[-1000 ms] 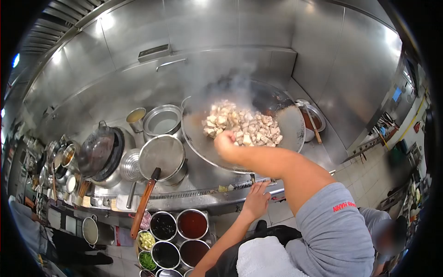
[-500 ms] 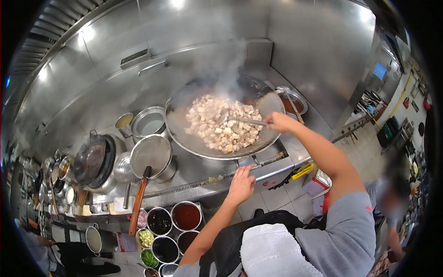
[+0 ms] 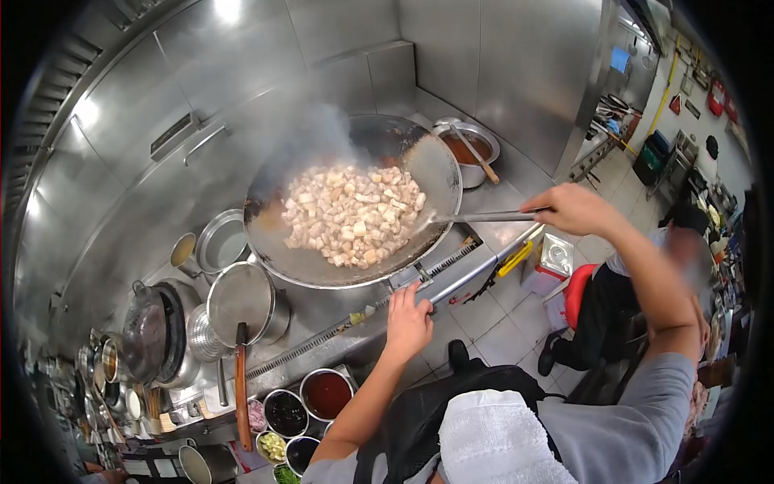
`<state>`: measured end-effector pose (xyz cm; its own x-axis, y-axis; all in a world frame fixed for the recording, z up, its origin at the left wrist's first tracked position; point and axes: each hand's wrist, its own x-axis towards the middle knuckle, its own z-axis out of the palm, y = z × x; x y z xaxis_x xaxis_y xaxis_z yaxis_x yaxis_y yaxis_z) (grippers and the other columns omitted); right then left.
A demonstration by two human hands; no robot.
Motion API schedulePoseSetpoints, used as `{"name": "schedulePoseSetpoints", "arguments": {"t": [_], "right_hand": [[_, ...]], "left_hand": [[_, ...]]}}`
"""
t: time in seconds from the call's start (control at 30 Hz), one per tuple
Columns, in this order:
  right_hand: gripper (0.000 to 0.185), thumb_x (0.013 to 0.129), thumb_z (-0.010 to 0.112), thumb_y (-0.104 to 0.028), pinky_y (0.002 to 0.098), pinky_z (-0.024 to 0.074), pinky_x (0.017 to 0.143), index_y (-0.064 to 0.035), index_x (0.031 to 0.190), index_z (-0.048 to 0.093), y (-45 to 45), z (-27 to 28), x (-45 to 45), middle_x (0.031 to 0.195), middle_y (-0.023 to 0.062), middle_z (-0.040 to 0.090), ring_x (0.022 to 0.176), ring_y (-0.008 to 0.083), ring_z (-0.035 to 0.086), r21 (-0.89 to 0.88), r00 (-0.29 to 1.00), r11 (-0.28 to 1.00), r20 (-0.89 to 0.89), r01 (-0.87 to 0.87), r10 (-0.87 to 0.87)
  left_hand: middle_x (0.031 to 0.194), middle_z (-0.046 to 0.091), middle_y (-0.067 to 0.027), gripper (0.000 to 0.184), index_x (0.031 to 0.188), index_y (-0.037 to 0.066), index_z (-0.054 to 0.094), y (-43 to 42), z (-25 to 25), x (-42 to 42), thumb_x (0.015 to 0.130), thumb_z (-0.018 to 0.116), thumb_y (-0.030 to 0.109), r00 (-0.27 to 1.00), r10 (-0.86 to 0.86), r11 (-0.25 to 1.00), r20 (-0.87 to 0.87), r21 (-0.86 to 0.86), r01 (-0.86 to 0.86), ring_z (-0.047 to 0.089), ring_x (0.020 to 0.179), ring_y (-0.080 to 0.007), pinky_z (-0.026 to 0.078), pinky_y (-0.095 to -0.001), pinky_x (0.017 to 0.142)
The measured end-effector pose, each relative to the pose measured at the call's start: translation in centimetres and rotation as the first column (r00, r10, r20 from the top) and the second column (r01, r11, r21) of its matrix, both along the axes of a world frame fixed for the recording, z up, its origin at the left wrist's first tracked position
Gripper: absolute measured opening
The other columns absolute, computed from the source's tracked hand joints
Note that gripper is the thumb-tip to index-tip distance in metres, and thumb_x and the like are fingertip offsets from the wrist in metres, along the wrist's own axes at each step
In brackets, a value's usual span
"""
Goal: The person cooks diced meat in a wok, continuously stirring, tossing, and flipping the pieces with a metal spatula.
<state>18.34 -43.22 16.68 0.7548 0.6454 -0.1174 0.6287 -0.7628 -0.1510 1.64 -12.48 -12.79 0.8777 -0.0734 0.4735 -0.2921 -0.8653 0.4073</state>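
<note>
We get bright light, white glare spots (image 3: 228, 10) on the brushed grey steel wall panels (image 3: 242, 68). Pale grey steam (image 3: 318, 133) hazes the far side of the wide round dark metal wok (image 3: 439, 173). Fisheye bend curves straight edges; corners go black. Co-worker's head (image 3: 684, 246) at right: blurred.

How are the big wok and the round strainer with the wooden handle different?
The wok is much wider than the strainer. The wok is loaded with pale, cubed chunks, while the strainer shows only bare mesh. Steam or smoke hangs over the wok; none shows over the strainer. The strainer sits on top of a pot, whereas the wok is set into the metal counter. Both are round and face upward.
</note>
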Motion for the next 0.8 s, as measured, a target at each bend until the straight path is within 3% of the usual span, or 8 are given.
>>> {"name": "schedulePoseSetpoints", "arguments": {"t": [0.13, 0.27, 0.3, 0.4, 0.53, 0.67, 0.73, 0.8], "right_hand": [[0.038, 0.101, 0.067, -0.023, 0.0493, 0.0577, 0.1, -0.0166, 0.137, 0.076, 2.6, -0.8, 3.3, 0.118, 0.018, 0.08, 0.112, 0.039, 0.075, -0.174, 0.997, 0.982, -0.048, -0.07, 0.062], [0.039, 0.101, 0.063, -0.022, 0.0524, 0.0578, 0.101, -0.0188, 0.139, 0.074, 11.2, -13.1, 8.6, 0.125, 0.0187, 0.078, 0.119, 0.0401, 0.073, -0.091, 0.99, 0.989, -0.091, -0.12, 0.111], [0.041, 0.101, 0.059, -0.022, 0.0534, 0.0578, 0.102, -0.0183, 0.14, 0.073, 13.6, -16.9, 10.5, 0.127, 0.0207, 0.077, 0.119, 0.041, 0.073, -0.068, 0.994, 0.997, -0.109, -0.027, 0.02], [0.038, 0.101, 0.057, -0.017, 0.0538, 0.0585, 0.099, -0.0135, 0.135, 0.073, 22.4, -18.7, 12.9, 0.122, 0.0241, 0.077, 0.116, 0.0426, 0.074, 0.097, 0.993, 0.992, -0.068, -0.086, 0.093], [0.032, 0.102, 0.058, -0.019, 0.0536, 0.0583, 0.097, -0.0129, 0.128, 0.075, 32.9, -20.8, 17.0, 0.12, 0.0203, 0.078, 0.116, 0.0399, 0.073, 0.168, 0.992, 0.979, -0.019, -0.116, 0.121], [0.036, 0.096, 0.063, -0.014, 0.0516, 0.0588, 0.097, -0.0108, 0.13, 0.075, 33.2, -20.7, 16.8, 0.122, 0.02, 0.078, 0.116, 0.0392, 0.074, 0.146, 0.99, 0.982, -0.045, -0.124, 0.132], [0.034, 0.09, 0.07, -0.008, 0.0505, 0.0608, 0.094, -0.0043, 0.124, 0.075, 29.8, -20.3, 15.5, 0.118, 0.0237, 0.078, 0.11, 0.0416, 0.076, 0.176, 0.963, 0.952, -0.049, -0.252, 0.264], [0.042, 0.087, 0.073, -0.008, 0.049, 0.0601, 0.095, -0.0062, 0.129, 0.074, 26.2, -19.9, 15.5, 0.12, 0.0218, 0.078, 0.113, 0.0391, 0.075, 0.172, 0.952, 0.944, -0.073, -0.281, 0.297]], "left_hand": [[0.131, 0.061, -0.0204, 0.032, 0.105, 0.01, 0.069, 0.2, -0.3, 2.4, 0.075, 0.079, 0.01, 0.996, 0.047, 0.997, -0.076, -0.065, -0.052, 0.058, 0.123, -0.0411, 0.045, -0.0568, 0.106], [0.118, 0.061, -0.0153, 0.032, 0.103, 0.014, 0.068, 0.1, 0.2, 3.2, 0.074, 0.083, 0.016, 0.986, 0.077, 0.996, -0.151, 0.061, -0.068, 0.06, 0.113, -0.0374, 0.045, -0.0509, 0.096], [0.118, 0.061, -0.0153, 0.032, 0.103, 0.014, 0.068, 0.4, -0.1, 3.4, 0.074, 0.083, 0.016, 0.986, 0.092, 0.994, -0.136, 0.065, -0.084, 0.06, 0.113, -0.0374, 0.045, -0.0509, 0.096], [0.116, 0.061, -0.0135, 0.027, 0.097, 0.013, 0.069, 0.7, -0.2, 3.4, 0.074, 0.083, 0.017, 0.985, 0.04, 0.998, -0.167, 0.049, -0.033, 0.06, 0.113, -0.0355, 0.045, -0.0513, 0.096], [0.116, 0.061, -0.0128, 0.023, 0.092, 0.014, 0.07, -0.1, 0.6, 3.1, 0.073, 0.083, 0.017, 0.981, 0.078, 0.996, -0.175, 0.052, -0.07, 0.06, 0.112, -0.0351, 0.046, -0.0511, 0.095], [0.11, 0.06, -0.0132, 0.018, 0.087, 0.013, 0.071, -0.7, 0.6, 3.3, 0.073, 0.082, 0.015, 0.982, 0.11, 0.993, -0.155, 0.055, -0.102, 0.061, 0.111, -0.0352, 0.047, -0.0497, 0.095], [0.106, 0.06, -0.0131, 0.016, 0.084, 0.013, 0.071, -0.6, 0.6, 3.2, 0.073, 0.082, 0.015, 0.984, 0.11, 0.992, -0.138, 0.078, -0.1, 0.061, 0.108, -0.0351, 0.047, -0.0489, 0.094], [0.105, 0.059, -0.0132, 0.016, 0.084, 0.013, 0.071, -0.8, 1.0, 3.0, 0.073, 0.082, 0.015, 0.984, 0.111, 0.992, -0.142, 0.081, -0.1, 0.061, 0.107, -0.0351, 0.047, -0.0489, 0.093]]}}
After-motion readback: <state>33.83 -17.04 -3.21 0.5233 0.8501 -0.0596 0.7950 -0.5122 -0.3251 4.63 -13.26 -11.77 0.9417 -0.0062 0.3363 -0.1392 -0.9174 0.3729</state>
